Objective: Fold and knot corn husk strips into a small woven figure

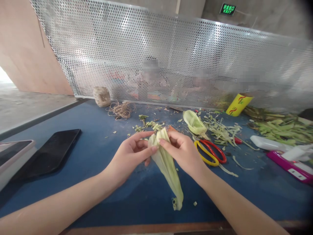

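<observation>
Between my two hands is a pale green corn husk (168,166), its gathered top pinched and its long tail hanging toward me, curled at the tip. My left hand (133,148) grips the husk's upper left edge between thumb and fingers. From the other side my right hand (183,151) presses its thumb on the folded top, fingers partly hidden behind. Scissors with one yellow and one red handle (210,153) lie just right of my right hand. Beyond them rests a cupped green husk (194,122). Small greenish husk pieces (146,124) lie past my fingertips.
A black phone (53,153) lies at the left beside another device (14,156). At the back are a twine roll (102,96) and tangled twine (121,110). Shredded strips (223,130), a yellow roll (239,104) and a magenta-and-white tool (288,164) lie right. A perforated metal screen (171,58) stands behind.
</observation>
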Motion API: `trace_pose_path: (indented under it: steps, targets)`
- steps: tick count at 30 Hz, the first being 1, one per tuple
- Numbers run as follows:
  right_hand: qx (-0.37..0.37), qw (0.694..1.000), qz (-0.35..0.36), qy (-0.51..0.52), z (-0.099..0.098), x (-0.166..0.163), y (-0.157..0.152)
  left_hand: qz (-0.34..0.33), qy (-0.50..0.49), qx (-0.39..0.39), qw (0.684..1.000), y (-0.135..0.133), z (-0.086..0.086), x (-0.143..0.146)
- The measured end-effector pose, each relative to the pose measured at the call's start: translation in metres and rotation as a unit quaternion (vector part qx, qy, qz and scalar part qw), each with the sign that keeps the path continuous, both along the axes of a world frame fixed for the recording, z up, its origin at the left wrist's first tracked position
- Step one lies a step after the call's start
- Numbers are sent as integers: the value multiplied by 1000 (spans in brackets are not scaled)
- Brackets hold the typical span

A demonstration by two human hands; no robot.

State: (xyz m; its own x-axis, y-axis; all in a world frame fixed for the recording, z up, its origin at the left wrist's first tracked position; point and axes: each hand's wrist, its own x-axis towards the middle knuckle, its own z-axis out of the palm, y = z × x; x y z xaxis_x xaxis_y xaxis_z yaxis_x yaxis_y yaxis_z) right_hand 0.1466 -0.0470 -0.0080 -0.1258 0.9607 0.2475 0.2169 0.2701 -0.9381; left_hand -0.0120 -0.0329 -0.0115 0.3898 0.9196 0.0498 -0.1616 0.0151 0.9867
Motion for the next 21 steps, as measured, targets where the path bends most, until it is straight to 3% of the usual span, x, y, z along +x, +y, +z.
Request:
trace_pose_path:
  steps: [7, 14, 18, 21]
  targets:
    - [6, 999, -17, 37, 1, -2, 1, 27, 28, 17, 999, 1, 1, 0]
    - [15, 993, -86, 85, -3, -9, -4, 51, 55, 52, 996, 1, 0, 0]
    - [59, 974, -178, 130, -4, -4, 2, 78, 62, 55, 994, 2, 0, -1]
    - [43, 958, -180, 219, -3, 8, 12, 98, 62, 55, 992, 5, 2, -2]
